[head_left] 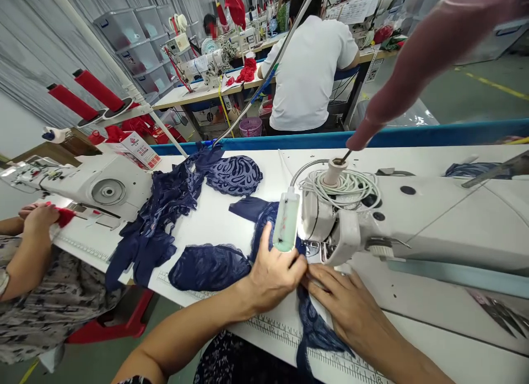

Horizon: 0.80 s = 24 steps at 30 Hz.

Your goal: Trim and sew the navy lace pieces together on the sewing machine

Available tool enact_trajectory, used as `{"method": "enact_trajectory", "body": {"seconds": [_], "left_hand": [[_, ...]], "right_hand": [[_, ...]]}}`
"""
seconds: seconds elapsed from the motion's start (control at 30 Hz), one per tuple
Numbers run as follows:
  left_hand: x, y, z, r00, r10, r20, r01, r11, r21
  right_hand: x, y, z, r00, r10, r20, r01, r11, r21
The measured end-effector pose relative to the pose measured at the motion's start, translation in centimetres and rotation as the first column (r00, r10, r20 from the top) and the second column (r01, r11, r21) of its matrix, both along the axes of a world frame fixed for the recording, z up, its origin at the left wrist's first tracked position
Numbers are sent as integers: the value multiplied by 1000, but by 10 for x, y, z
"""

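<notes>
A navy lace bra (209, 267) lies under the needle area of the white sewing machine (347, 238), one padded cup spread to the left and a lace piece hanging over the table's front edge. My left hand (275, 271) is closed on its fabric just before the presser foot (313, 247), index finger pointing up beside the machine's lamp (286, 221). Close against it, my right hand (347, 301) grips the same fabric, fingers together and fingertips near the needle. The exact edge between my fingers is hidden.
A heap of navy lace pieces (157, 213) and a patterned cup (235, 176) lie to the left. Scissors (502, 315) rest at the right. Coiled cord (339, 185) tops the machine head. A co-worker's hands (39, 216) hold red fabric at the left machine. Another person (308, 70) sits ahead.
</notes>
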State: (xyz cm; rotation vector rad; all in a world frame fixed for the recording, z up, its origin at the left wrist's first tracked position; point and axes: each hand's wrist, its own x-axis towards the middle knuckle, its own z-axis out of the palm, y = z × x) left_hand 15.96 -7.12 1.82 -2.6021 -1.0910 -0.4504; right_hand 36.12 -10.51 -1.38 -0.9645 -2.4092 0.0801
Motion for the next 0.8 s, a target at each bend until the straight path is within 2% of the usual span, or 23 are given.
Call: {"method": "enact_trajectory", "body": {"seconds": [0.1,0.27,0.53,0.8], "left_hand": [[-1,-5,-1,999,-42,-30,41,999,-12],[-3,-6,-1,1000,-20,13,22,991,-135],[4,-10,-6,999,-41,21,42,998,-49],[3,9,-11,999,-44,19,45,998,-47]], "right_hand": [[-2,-4,1,998,28,-59,-29,1000,-3],[-2,-7,3,995,50,-87,-51,999,-8],[1,-4,3,994,31,-109,-28,999,30],[5,-4,-6,1000,-24,-13,24,1000,5]]}}
